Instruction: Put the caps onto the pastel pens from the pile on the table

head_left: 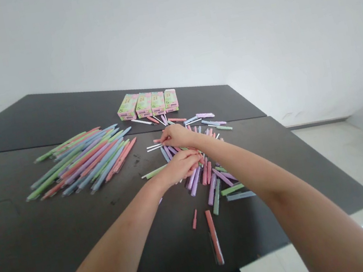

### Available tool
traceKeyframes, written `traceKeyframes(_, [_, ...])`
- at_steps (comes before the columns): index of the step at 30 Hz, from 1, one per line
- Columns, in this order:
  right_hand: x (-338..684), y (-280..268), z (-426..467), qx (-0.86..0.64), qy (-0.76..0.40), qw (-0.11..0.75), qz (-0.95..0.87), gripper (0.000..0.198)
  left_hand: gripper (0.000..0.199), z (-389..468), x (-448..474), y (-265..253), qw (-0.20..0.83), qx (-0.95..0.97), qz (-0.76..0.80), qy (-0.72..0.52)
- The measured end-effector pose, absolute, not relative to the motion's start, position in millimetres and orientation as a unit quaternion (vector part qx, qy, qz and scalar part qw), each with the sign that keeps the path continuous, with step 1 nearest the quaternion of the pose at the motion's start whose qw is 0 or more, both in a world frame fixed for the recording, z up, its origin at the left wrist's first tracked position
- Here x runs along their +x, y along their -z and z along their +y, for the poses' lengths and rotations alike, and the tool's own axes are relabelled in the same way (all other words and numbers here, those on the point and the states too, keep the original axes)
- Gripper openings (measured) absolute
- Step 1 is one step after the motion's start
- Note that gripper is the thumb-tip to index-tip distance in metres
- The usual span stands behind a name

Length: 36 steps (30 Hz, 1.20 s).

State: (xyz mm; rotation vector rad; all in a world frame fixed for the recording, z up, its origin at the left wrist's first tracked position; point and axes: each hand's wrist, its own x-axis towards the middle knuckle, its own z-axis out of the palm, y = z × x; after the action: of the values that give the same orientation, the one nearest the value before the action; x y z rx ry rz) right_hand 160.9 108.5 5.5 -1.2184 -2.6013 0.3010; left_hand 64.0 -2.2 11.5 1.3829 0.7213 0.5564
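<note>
My right hand [175,135] reaches across to the far side of a pile of pen parts. Its fingers are bent into a pinch beside a small pink pen part [156,141] and a few thin white refills [154,148]. What sits between the fingertips is hidden. Nearer to me, my left hand [184,163] is over the pile, palm side turned away, fingers drawn together; I cannot make out what they hold. Around both hands lie loose pen barrels, among them purple barrels [195,181], pink barrels [207,173] and a grey-green barrel [216,197].
Left of the pile lies a heap of pastel pens [83,160]. Several pink-and-green boxes [144,104] stand in a row behind. A pink barrel [214,237] and a small pink cap-like piece [194,219] lie near the front edge of the dark table [145,250].
</note>
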Motion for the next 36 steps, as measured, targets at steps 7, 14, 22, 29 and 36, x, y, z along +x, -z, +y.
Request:
traceKeyframes(7, [158.6,2.7,112.5,-0.436,-0.091,0.101,-0.890,0.014,0.020,-2.6,63.6,-14.7,0.665,0.626,0.328,-0.244])
traceKeyframes(14, [161.4,0.3,113.3,-0.422,-0.071,0.088,-0.899,0.011,0.020,-2.6,60.6,-15.4,0.658,0.638,0.319,-0.240])
traceKeyframes(22, [221.5,-24.8,72.6,-0.442,-0.299,0.305,-0.789,0.006,0.026,5.6,59.7,-10.4,0.657,0.642,0.311,-0.244])
traceKeyframes(29, [246.4,-13.4,53.0,-0.389,-0.464,0.486,-0.630,0.023,0.034,12.0,57.1,-6.5,0.629,0.660,0.324,-0.253])
traceKeyframes(36, [247.8,-4.8,51.3,-0.387,-0.542,0.539,-0.515,0.019,0.037,9.5,53.8,-6.0,0.622,0.651,0.334,-0.279])
